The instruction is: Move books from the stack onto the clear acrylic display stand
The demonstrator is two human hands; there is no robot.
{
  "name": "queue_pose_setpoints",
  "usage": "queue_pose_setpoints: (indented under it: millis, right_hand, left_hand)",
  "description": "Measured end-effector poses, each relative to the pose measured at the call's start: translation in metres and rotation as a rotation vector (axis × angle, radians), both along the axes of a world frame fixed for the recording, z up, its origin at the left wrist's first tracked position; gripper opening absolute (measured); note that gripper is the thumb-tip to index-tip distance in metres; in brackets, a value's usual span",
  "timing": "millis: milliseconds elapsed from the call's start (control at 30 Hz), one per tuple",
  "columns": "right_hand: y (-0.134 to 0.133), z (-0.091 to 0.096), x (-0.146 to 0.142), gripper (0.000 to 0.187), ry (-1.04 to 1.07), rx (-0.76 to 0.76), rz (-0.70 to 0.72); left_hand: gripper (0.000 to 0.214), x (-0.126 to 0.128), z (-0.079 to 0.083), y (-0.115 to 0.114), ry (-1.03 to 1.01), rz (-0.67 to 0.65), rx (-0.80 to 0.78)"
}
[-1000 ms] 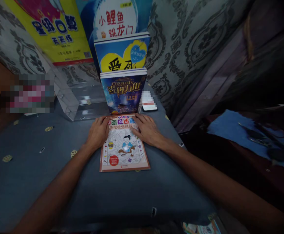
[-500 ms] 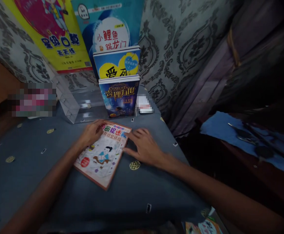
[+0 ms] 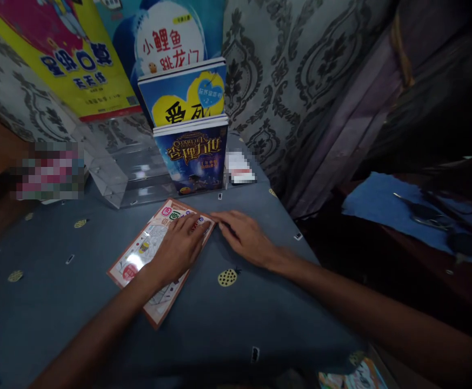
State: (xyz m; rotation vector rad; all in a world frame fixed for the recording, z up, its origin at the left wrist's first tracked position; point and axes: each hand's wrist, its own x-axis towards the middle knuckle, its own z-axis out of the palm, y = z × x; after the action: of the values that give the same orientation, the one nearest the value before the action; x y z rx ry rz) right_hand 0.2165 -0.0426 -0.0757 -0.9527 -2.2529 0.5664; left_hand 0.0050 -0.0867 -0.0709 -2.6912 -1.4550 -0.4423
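A book (image 3: 151,237) with a colourful cartoon cover and an orange-brown edge lies flat and slanted on the cloth-covered table (image 3: 90,259). Across its upper right part rests my left hand (image 3: 179,246), palm down with fingers laid out, hiding much of the title and picture. At the book's far right corner, my right hand (image 3: 246,237) has its thumb and fingers closed together on the edge. The two hands' fingertips nearly meet there.
Behind the book stands a clear acrylic rack (image 3: 116,183) with a dark blue book (image 3: 193,156), a blue-and-yellow book (image 3: 187,97) and taller workbooks. Pixelated items lie on either side. A blue cloth (image 3: 377,216) with scissors is at right, beyond the table's edge.
My left hand has slid from the book's upper left edge to its upper right part. My right hand has moved to the far corner, and the book has turned slightly clockwise.
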Motion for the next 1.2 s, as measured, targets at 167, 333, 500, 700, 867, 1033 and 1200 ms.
queue_pose_setpoints:
  millis: [167, 333, 500, 700, 867, 1033, 1200]
  right_hand:
    - [0.002, -0.007, -0.002, 0.039, -0.107, 0.024, -0.032]
    - [0.008, -0.007, -0.001, 0.036, 0.01, -0.058, -0.069]
    - [0.009, -0.006, 0.003, 0.034, 0.162, -0.179, -0.057]
    - [0.009, -0.006, 0.006, 0.035, 0.223, -0.219, -0.112]
    - [0.007, -0.004, 0.008, 0.036, 0.22, -0.197, -0.134]
    - [0.005, -0.002, 0.008, 0.037, 0.238, -0.159, -0.098]
    - [0.003, -0.005, 0.006, 0.038, 0.169, -0.104, -0.024]
  left_hand:
    - [0.037, -0.001, -0.002, 0.002, -0.004, 0.022, 0.005]
    - [0.038, 0.001, -0.001, 0.001, 0.016, 0.023, 0.014]
    - [0.043, 0.006, 0.0, -0.003, 0.064, 0.075, 0.023]
    - [0.026, 0.012, 0.003, -0.006, 0.12, 0.079, 0.079]
    - [0.023, 0.014, 0.007, -0.005, 0.077, 0.08, 0.089]
    - [0.024, 0.015, 0.005, -0.007, 0.088, 0.078, 0.128]
    - [0.025, 0.014, 0.004, -0.007, 0.088, 0.062, 0.117]
